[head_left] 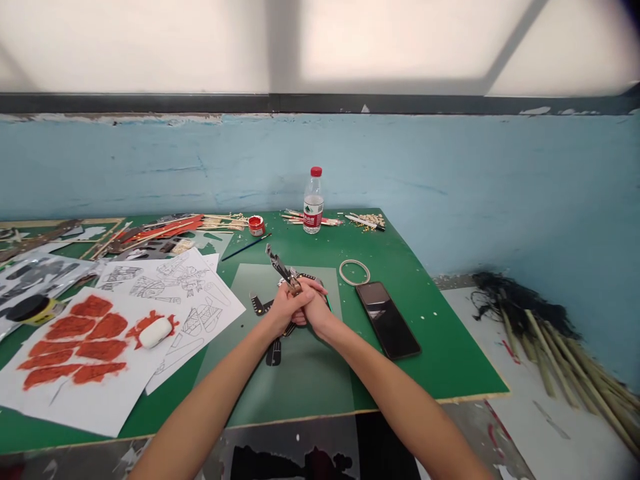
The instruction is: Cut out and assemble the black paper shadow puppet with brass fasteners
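Over the middle of the table, my left hand [286,305] and my right hand [318,309] press together, fingers closed around a jointed black cut-out figure [273,353], which looks like a shadow puppet. Its long patterned piece sticks up and leftward above my fingers. A bent black limb with pale dots spreads to the left, and a rounded piece hangs below my left hand. My fingers hide the figure's middle, including the exact point of grip. Beneath lies a translucent sheet [315,393] on the green table [430,360].
Right of my hands are a phone [387,320] and a tape ring [355,272]. A water bottle [313,203], red paint jar [257,225] and paintbrush [246,247] stand or lie farther back. Drawing sheets [200,293], red-painted paper [100,400] and a white eraser-like block [155,332] cover the left.
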### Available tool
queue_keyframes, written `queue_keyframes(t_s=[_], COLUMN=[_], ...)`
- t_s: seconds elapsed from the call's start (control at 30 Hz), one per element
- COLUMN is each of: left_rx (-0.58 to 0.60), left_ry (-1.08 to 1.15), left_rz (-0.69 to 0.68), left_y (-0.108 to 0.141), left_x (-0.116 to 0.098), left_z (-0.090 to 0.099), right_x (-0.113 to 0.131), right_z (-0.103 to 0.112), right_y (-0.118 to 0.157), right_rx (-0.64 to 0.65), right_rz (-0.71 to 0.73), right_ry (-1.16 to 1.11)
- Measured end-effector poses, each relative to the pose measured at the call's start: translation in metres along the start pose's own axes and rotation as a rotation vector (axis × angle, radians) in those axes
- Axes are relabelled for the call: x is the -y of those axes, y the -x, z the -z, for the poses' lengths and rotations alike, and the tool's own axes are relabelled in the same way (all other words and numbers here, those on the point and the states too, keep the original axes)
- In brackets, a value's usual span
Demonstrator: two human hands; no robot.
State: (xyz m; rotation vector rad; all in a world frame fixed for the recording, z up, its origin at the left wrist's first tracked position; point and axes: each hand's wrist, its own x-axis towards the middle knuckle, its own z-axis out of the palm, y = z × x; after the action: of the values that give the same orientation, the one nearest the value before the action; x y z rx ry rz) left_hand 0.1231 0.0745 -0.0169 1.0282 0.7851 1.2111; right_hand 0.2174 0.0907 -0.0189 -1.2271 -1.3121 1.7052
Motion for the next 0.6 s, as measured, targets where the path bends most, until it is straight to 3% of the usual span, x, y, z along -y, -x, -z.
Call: queue_keyframes(t_s=[0.13,0.23,0.43,0.6], left_rx=[0.013,-0.042,-0.142,-0.125], left_ry=[0.012,0.020,0.019,-0.017], left_rz=[0.059,0.041,-0.060,-0.073], left_y=[0.002,0.002,-0.001,-0.003], left_x=[0.000,0.003,0.009,0.006], left_z=[-0.001,-0.003,-0.006,-0.005], right_x=[0.003,0.001,-0.009,-0.013], right_z=[0.000,-0.003,-0.011,-0.009], right_y=[0.002,0.002,-0.001,-0.005], right_rx=[-0.007,-0.015,-0.161,-0.147], right_rz=[-0.063,-0.049,0.180,0.158], right_ry=[-0.079,-0.062,0.097,0.060])
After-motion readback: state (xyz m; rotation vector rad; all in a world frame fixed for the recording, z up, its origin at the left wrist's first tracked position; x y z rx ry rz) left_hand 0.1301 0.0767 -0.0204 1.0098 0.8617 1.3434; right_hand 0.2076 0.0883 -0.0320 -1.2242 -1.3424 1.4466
